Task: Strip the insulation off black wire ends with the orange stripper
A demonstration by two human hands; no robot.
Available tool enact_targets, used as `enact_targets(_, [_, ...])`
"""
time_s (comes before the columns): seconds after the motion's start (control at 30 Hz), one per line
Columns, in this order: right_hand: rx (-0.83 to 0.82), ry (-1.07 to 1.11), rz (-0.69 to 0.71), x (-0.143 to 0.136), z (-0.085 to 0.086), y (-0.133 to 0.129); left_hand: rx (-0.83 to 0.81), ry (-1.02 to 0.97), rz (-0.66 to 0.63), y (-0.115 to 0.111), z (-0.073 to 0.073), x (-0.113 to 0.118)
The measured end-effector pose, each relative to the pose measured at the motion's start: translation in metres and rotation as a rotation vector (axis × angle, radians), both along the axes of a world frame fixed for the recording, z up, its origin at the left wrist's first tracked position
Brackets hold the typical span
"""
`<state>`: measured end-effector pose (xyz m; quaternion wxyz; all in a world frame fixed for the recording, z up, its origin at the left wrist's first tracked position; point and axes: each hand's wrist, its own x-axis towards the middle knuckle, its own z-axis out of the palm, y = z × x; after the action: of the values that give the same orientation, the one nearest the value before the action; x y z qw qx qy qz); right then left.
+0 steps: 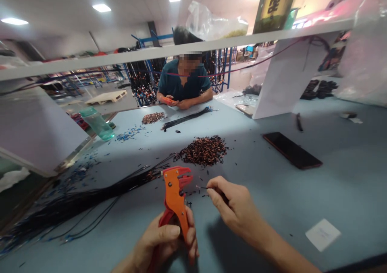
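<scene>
My left hand (167,238) is wrapped around the handles of an orange and red wire stripper (174,196), held upright with its jaws pointing right. To the right of those jaws, my right hand (237,204) pinches a thin black wire (203,187) between thumb and fingertips. The wire's light-coloured end points left and stands apart from the jaws. Most of the wire is hidden in the hand. A long bundle of black wires (90,200) lies to the left of the tool. Just beyond the tool is a heap of short black and copper-coloured offcuts (205,151).
Across the table (272,196), a person (184,81) holds an orange tool. Near them lie a smaller wire bundle (187,118) and a copper-coloured heap (153,118). A green bottle (98,124) leans at left. A phone (292,150) and white card (323,234) lie right. A shelf (145,56) spans overhead.
</scene>
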<state>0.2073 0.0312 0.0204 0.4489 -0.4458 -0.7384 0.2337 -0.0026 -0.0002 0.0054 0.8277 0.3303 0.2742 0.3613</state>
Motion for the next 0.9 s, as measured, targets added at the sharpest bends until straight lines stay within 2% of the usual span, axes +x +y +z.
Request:
enact_targets(0.3, [0.01, 0.069, 0.259, -0.003, 0.0, -0.006, -0.089, 0.032, -0.133, -0.005, 0.002, 0.002])
enact_targets(0.47, [0.016, 0.08, 0.224, -0.005, -0.002, -0.008, -0.075, 0.037, -0.15, -0.005, 0.002, 0.002])
enact_targets(0.6, [0.042, 0.063, 0.163, -0.005, -0.001, -0.01, -0.029, 0.025, -0.128, -0.007, -0.003, 0.002])
enact_targets(0.77, [-0.048, 0.007, 0.104, -0.005, -0.001, -0.009, 0.082, 0.006, -0.106, -0.006, -0.01, 0.002])
enact_targets(0.9, [-0.167, 0.025, 0.169, -0.007, -0.001, -0.008, 0.147, 0.043, -0.107, -0.006, -0.01, 0.001])
